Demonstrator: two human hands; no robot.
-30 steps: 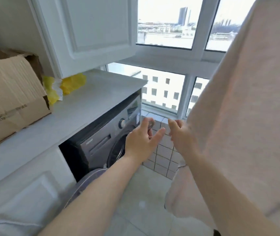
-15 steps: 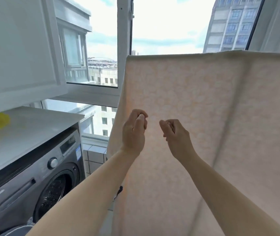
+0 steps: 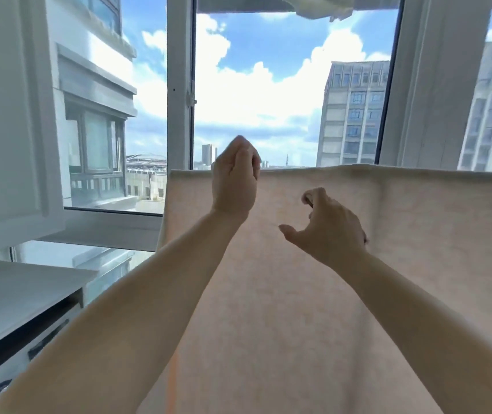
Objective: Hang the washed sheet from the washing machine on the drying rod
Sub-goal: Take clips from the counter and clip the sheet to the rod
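The pale peach sheet (image 3: 313, 294) hangs before the window (image 3: 268, 85). The left hand (image 3: 234, 180), fingers curled, seems to pinch its top edge; the right hand (image 3: 331, 231) hovers near, grip narrow and holding nothing.

A pale peach sheet (image 3: 313, 294) hangs draped over a line, its folded top edge running level across the window and its panel falling straight down; the drying rod beneath the fold is apparently hidden.
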